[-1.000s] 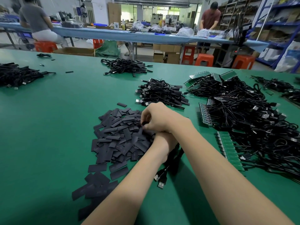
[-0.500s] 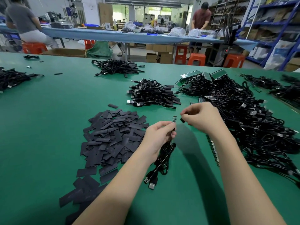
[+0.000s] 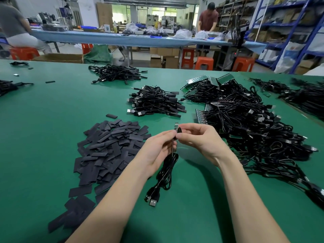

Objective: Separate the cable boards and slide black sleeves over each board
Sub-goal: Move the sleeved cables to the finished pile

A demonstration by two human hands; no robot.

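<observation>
Brought together since half a second ago: black sleeve [image 3: 179,130] now beside small cable board [image 3: 176,125]

Left hand [image 3: 158,149] pinching board upright, cable [image 3: 166,174] hanging to table [image 3: 43,137]; right hand [image 3: 198,137] pinching sleeve, not yet slid on. Sleeved cables [image 3: 156,102] piled behind; unseparated boards [image 3: 245,123] and loose sleeves [image 3: 108,148] remaining, so far from finished

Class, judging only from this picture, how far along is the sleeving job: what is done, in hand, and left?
Done: a small pile of sleeved black cables. In hand: the left hand holds one cable's bare narrow board upright; the right hand pinches a black sleeve beside it. Left: the large tangle of cables on joined green boards.
</observation>
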